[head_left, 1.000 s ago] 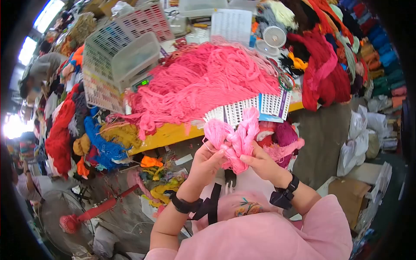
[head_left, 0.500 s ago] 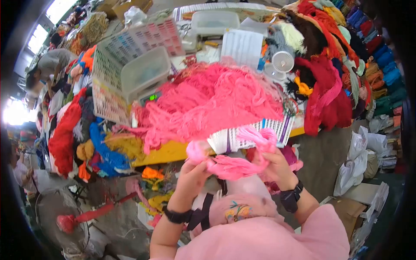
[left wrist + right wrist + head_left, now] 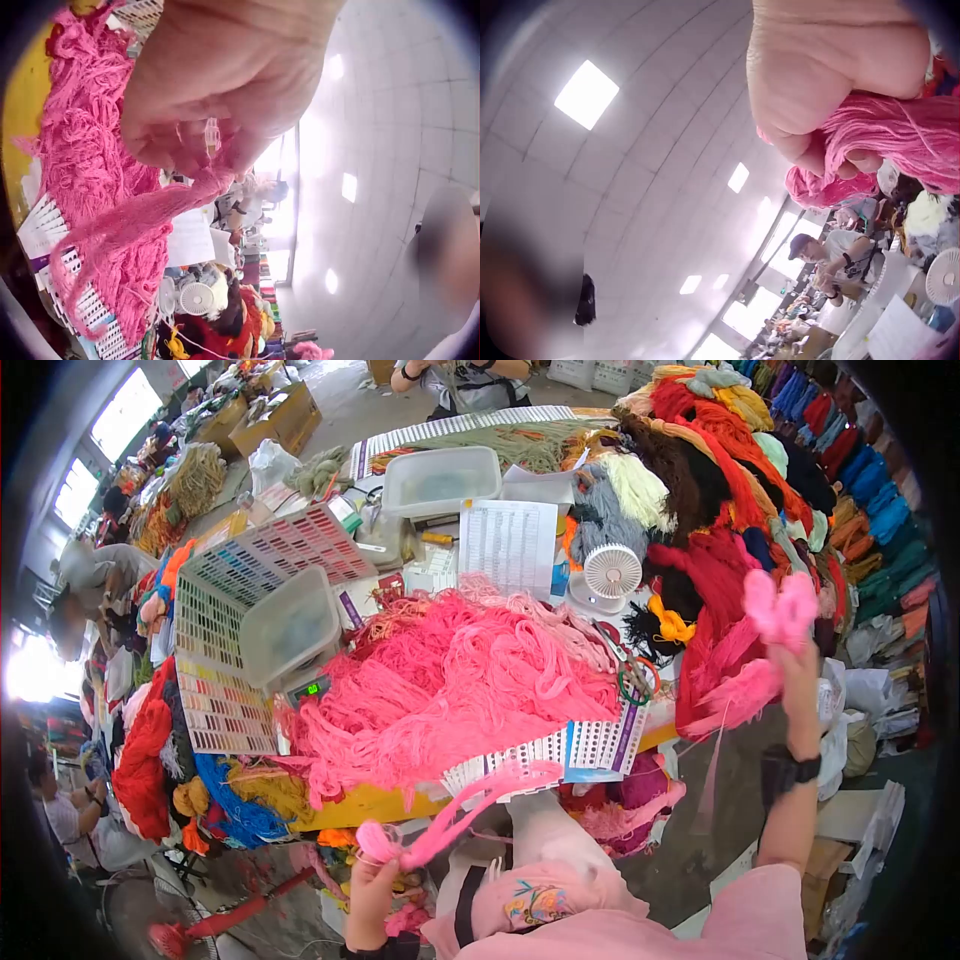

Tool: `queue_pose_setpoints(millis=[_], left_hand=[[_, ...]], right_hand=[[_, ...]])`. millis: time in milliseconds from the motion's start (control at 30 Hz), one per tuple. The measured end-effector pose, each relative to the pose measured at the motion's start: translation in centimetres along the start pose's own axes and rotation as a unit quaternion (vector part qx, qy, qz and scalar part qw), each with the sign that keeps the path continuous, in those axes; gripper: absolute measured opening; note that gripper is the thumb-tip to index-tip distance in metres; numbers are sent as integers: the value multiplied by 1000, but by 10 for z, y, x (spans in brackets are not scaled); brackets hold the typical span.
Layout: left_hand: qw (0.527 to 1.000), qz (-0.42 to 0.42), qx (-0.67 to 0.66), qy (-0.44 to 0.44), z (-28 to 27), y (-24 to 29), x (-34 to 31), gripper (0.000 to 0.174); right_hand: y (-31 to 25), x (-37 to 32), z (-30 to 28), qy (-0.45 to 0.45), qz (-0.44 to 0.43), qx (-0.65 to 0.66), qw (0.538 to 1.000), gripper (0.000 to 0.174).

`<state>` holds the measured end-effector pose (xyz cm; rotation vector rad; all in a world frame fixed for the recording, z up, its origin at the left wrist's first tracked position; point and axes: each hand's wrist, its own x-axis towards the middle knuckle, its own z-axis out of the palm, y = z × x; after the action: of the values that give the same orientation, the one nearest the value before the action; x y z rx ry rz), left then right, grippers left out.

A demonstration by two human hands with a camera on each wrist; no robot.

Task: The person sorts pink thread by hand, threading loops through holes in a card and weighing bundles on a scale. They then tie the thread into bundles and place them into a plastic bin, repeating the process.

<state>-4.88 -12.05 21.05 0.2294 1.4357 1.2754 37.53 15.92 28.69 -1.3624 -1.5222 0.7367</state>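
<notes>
My left hand (image 3: 372, 900), low and left of the lap, pinches the knotted end of a light pink yarn hank (image 3: 450, 822). The rest of this hank stretches up and right past the table's front edge; in the left wrist view the yarn (image 3: 135, 217) runs out from the curled fingers. Raised far to the right, my right hand (image 3: 797, 675) grips another bundle of pink yarn (image 3: 778, 610), with a loop above the fingers and loose strands below. In the right wrist view the fingers wrap round this yarn (image 3: 907, 142). A large heap of pink yarn (image 3: 470, 660) covers the table's middle.
Shade cards (image 3: 515, 760) lie along the table's yellow front edge (image 3: 370, 810). Behind the heap stand a plastic basket (image 3: 215, 585), clear tubs (image 3: 440, 475), a printed sheet (image 3: 507, 545) and a small white fan (image 3: 611, 575). Scissors (image 3: 640, 680) lie right. Dark red yarn (image 3: 715, 580) hangs over the right edge.
The hands were together at the pink yarn before my chest. They have spread wide apart, left hand down and left, right hand up and right, each with pink yarn. The head view has shifted.
</notes>
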Motion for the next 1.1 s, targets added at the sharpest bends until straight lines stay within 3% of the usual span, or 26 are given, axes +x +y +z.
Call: queue_pose_setpoints(millis=[33,100,167,200,233,267,300,333,367,400,433,500,567,633,700,733,800,867,933,1033,1100], left_hand=[[1000,2,2,2,3,0,2,19],[999,12,51,-15,4,-6,1,17],[993,-11,111,-36,7,3,-2,17],[992,-20,121,-37,11,5,-2,16],[990,-31,131,-37,15,6,-2,16],[990,-33,131,-34,23,6,-1,16],[989,-21,144,-33,33,6,2,15],[987,-8,158,-33,41,6,4,15],[986,-9,160,-33,46,3,7,15],[983,45,173,-46,49,-1,12,14],[976,98,185,-60,49,-5,16,13],[964,111,237,-48,43,-7,18,12],[981,109,146,65,43,-2,20,12],[987,78,114,81,50,8,21,7],[978,156,-6,136,62,10,22,16],[979,156,-7,132,50,2,23,16],[996,32,85,26,23,-12,25,20],[996,52,68,38,23,-14,21,21],[992,92,50,66,27,-8,17,21],[990,141,-14,30,20,-6,9,18],[989,145,17,35,16,-2,11,16]], right_hand=[[18,9,16,-3,-74,-133,988,16],[88,25,40,-84,-164,-259,948,17],[107,18,84,-158,-131,-500,841,20],[122,9,109,-147,-197,-470,848,23],[115,0,138,-205,-217,-316,900,22],[128,-31,170,-215,-206,-241,924,25],[115,-58,200,-336,-183,-160,910,20],[83,-86,223,-437,-136,-20,889,20],[80,-126,250,-467,-148,144,860,22],[33,-137,258,-598,-51,184,779,22],[5,-153,266,-590,-42,283,755,21],[-21,-176,275,-641,83,356,675,24],[-23,-179,284,-671,99,306,668,22],[-27,-180,288,-700,116,256,657,21],[-35,-178,287,-623,55,248,740,22],[-41,-179,286,-597,55,263,756,22],[-45,-185,290,-591,33,234,771,23],[-47,-189,294,-585,13,205,785,23],[-49,-190,298,-610,3,247,753,24],[-57,-191,300,-609,26,274,744,23],[-59,-194,302,-579,11,300,758,21]])
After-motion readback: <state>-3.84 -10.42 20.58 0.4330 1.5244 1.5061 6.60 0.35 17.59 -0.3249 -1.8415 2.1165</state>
